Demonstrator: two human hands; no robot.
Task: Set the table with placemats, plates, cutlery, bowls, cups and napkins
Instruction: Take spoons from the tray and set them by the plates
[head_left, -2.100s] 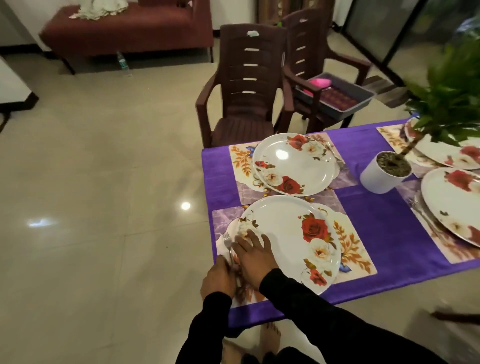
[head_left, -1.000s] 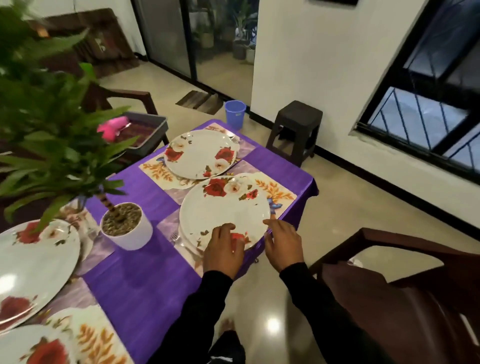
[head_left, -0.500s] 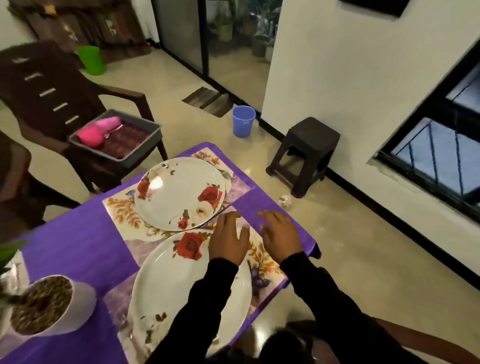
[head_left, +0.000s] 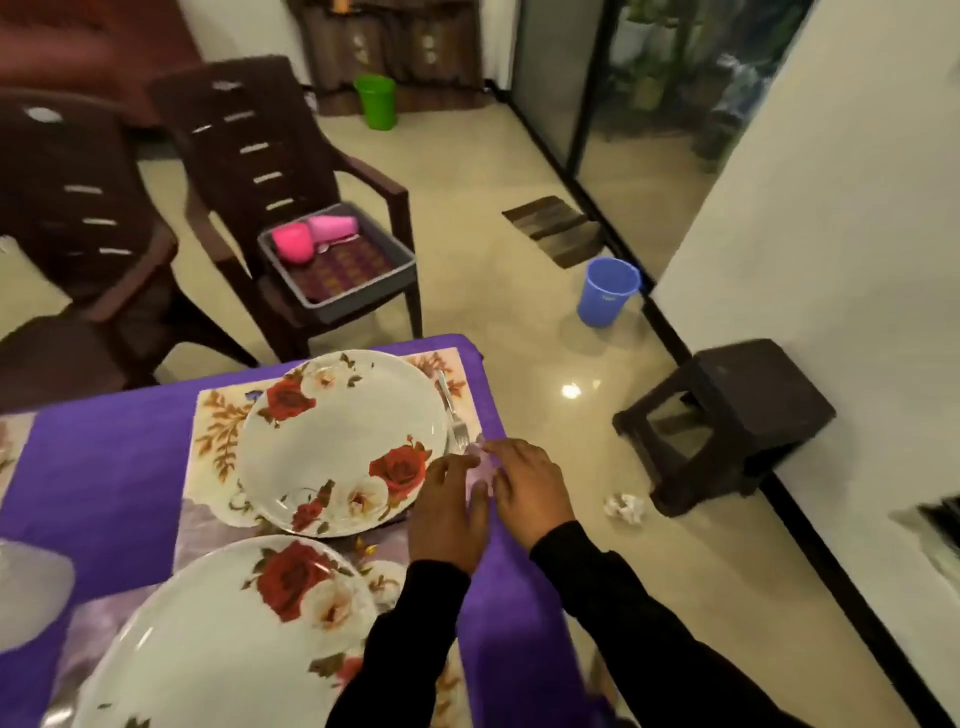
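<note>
Your left hand and right hand pinch pale napkin at table's right edge, beside fork and far plate.

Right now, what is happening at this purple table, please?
A person in black sleeves is setting the table. Both hands, the left hand and the right hand, are at the table's right edge beside the far plate, over the corner of its placemat; whether they hold anything is blurred. A fork lies right of that plate. A second plate is nearer. Pink cups wait in a grey tray on a chair.
</note>
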